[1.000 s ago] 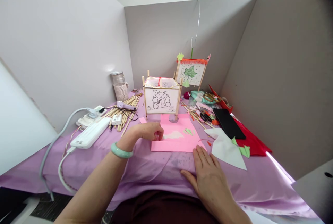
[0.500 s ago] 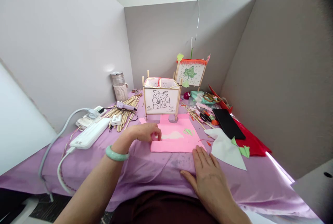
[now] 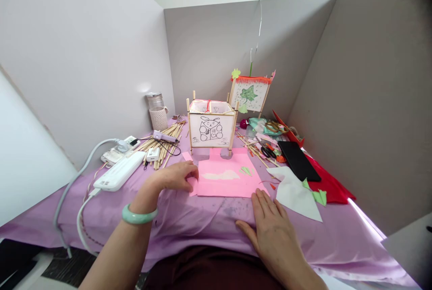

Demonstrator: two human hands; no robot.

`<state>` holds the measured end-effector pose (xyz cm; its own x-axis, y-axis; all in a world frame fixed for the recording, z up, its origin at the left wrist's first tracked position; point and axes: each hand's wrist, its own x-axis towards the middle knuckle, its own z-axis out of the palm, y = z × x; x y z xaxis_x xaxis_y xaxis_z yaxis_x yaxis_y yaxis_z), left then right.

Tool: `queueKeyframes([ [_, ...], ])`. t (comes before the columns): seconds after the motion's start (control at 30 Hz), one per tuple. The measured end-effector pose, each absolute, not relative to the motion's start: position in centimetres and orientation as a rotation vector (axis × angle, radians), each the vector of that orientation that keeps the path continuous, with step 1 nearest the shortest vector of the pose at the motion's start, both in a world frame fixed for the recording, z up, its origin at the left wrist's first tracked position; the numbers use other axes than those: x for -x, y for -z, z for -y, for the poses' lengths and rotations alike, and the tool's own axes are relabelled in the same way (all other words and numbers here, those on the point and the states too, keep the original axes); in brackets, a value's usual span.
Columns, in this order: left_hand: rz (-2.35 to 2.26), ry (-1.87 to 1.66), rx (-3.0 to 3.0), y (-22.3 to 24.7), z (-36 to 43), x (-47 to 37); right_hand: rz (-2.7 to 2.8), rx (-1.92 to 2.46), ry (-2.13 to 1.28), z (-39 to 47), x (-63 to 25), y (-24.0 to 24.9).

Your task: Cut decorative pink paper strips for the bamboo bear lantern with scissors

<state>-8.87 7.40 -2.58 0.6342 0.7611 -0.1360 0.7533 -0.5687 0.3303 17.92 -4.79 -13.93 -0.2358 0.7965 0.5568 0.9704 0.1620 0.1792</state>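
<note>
Far left, a smooth white plastic block [image 3: 119, 171] with a cable lies on the surface [image 3: 209, 218], which is draped in purple cloth. Beyond it, thin wooden sticks [image 3: 170, 131] overlap in a heap. The left hand [image 3: 175, 176] curls at the left edge of the pink paper [image 3: 232, 189]; its fingertips are partly hidden, so whether they pinch anything cannot be told. At centre, the flat paper's long axis seems to run left to right, its notched far edge pointing at a stick-framed white lantern [image 3: 212, 130]. A ragged pale patch [image 3: 221, 176] and green slivers [image 3: 245, 171] lie on it. The right hand [image 3: 273, 225], well apart from the left, rests flat, fingers extended, covering the near right corner.
</note>
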Motion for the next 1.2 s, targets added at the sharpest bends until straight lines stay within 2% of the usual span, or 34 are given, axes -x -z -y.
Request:
queueKeyframes([
  [0.13,-1.316,-0.13,-2.4,2.6,-6.8,9.5,2.103,1.689,0.728,4.8,-17.9,13.9],
  [0.33,-1.28,-0.581,-2.037,2.4,-5.0,10.1,2.1,1.687,0.706,4.9,-17.9,14.1],
  [0.47,-1.129,-0.728,-1.777,2.7,-3.6,8.5,2.099,1.687,0.714,4.8,-17.9,14.1],
  [0.67,-1.298,-1.164,-1.689,2.1,-2.5,7.8,2.1,1.685,0.699,4.9,-17.8,14.0],
  [0.83,-1.078,-0.993,-1.656,3.0,-1.8,6.2,2.1,1.697,0.704,5.0,-17.7,14.0],
  [1.03,-1.624,-0.878,-2.109,7.4,-2.6,3.4,2.105,1.702,0.689,5.0,-17.8,14.0],
  [1.2,-1.688,-0.712,-2.207,7.8,-2.8,3.5,2.127,1.702,0.612,5.0,-17.9,13.0],
])
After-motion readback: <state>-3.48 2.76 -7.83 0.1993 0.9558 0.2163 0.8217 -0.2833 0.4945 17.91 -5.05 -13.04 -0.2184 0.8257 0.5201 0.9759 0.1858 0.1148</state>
